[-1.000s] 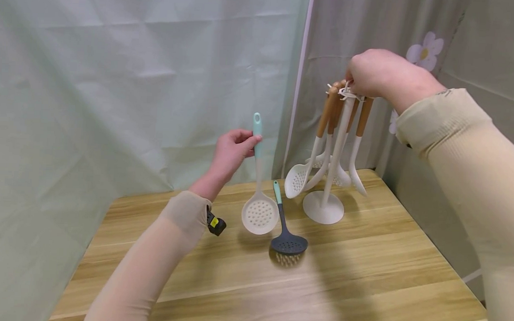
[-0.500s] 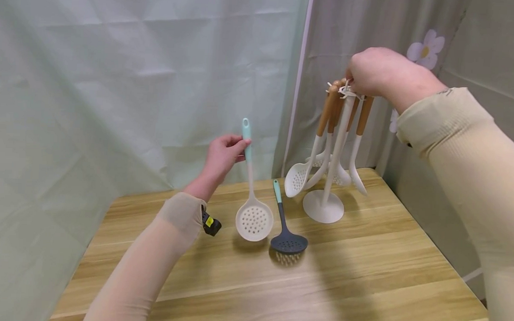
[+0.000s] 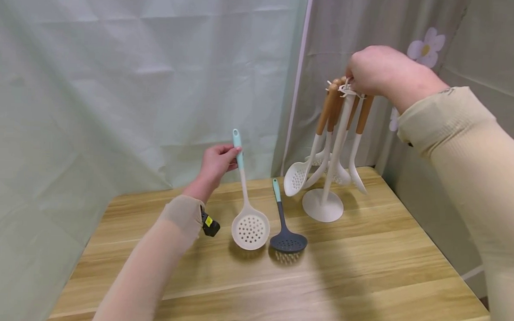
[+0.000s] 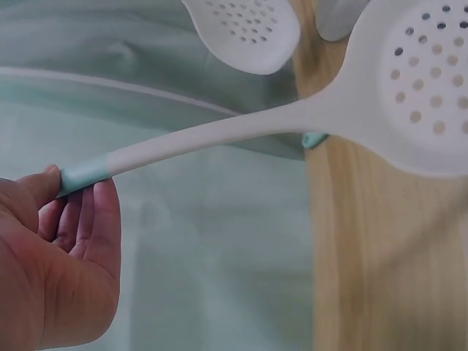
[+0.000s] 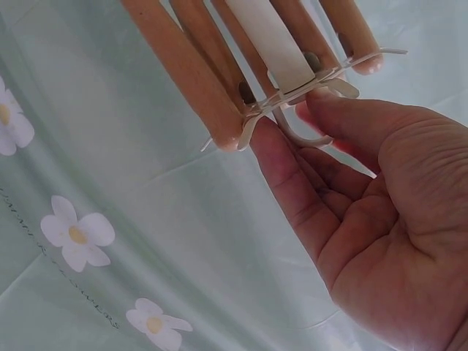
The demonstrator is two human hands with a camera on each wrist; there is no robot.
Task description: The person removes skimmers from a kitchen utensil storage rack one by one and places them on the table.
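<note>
Left hand [image 3: 214,163] lowered white skimmer [image 3: 250,230] toward table [image 3: 363,277].

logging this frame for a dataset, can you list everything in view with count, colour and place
white skimmer: 1, white perforated bowl with mint handle end, held up over the table's middle, bowl low near the wood
dark skimmer: 1, dark grey bowl with mint handle end, lying on the table just right of the white one
utensil stand: 1, white round base and pole, back right of the table
hanging utensils: several, exact count unclear, white heads with wooden handles, hung from the stand's top hooks
table: 1, light wood, fills the lower view
curtain: pale green, behind the table; flower print at right
wrist device: 1, black with yellow mark, on the left sleeve
left hand: grip pinches the white skimmer's mint handle
right hand: fingers on the stand's top hook ring
</note>
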